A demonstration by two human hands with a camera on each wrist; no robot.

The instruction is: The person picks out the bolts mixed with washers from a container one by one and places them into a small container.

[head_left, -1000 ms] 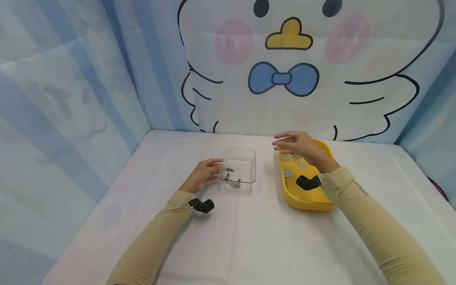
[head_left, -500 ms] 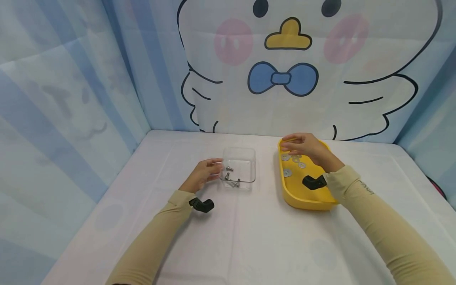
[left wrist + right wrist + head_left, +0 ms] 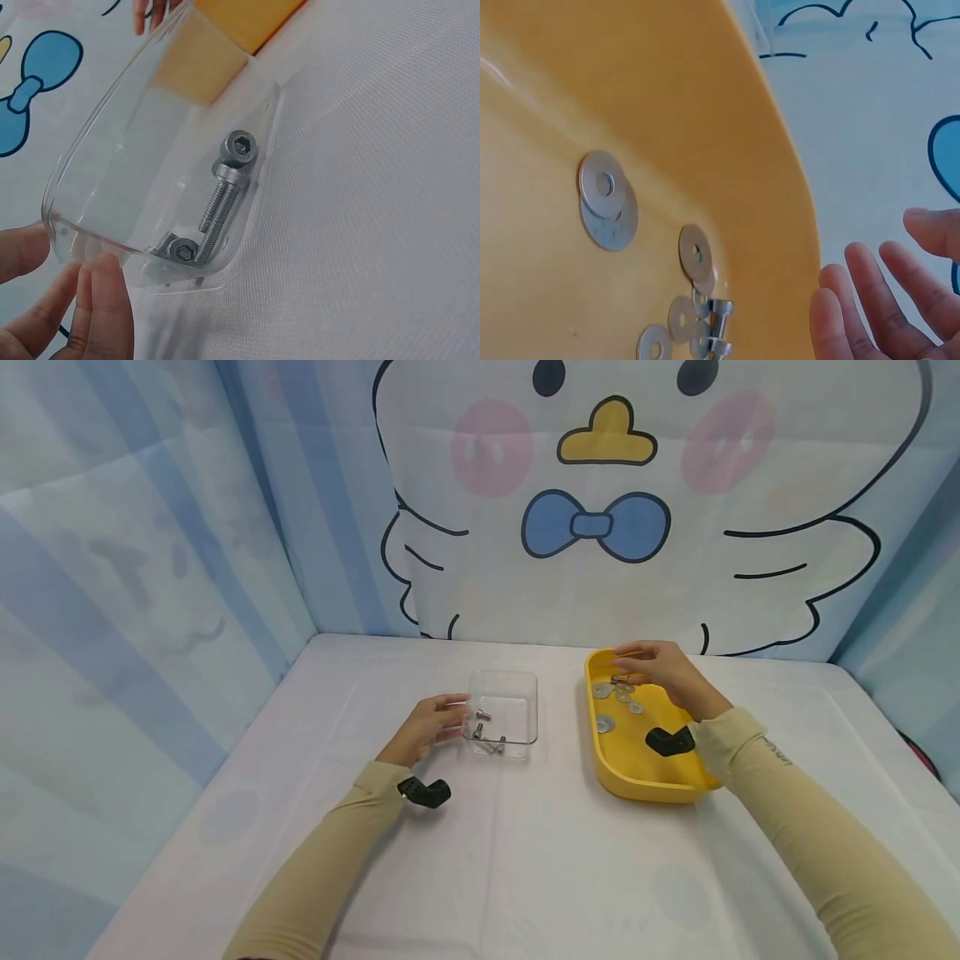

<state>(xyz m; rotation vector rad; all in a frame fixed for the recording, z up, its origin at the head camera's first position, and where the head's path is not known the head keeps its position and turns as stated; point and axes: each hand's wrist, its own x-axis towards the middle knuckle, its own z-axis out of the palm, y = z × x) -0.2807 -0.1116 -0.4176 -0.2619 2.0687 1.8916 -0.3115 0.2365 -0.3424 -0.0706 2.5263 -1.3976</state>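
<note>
My left hand [image 3: 429,727] rests its fingertips against the left side of a clear plastic box [image 3: 531,710], fingers fairly straight. Inside that box lie several socket-head screws [image 3: 225,195]. My right hand [image 3: 660,670] hovers over the far part of a yellow tray [image 3: 637,787]. Its fingers are loosely bent and apart, with nothing between them in the right wrist view. Several flat washers [image 3: 602,184] are scattered on the tray's floor, some overlapping. Next to the small washers, metal screws [image 3: 718,319] lie close to the tray's far wall, below the right fingers.
A white cloth covers the table [image 3: 480,860]. Behind it hangs a printed curtain [image 3: 465,577] with a cartoon figure, and a blue-striped curtain [image 3: 150,610] borders the left. A strip of tabletop separates the box from the tray.
My right hand has shifted to the right, from the tray's far left rim to above its inside, bringing screws by the washers into view. The left hand and box stay put.
</note>
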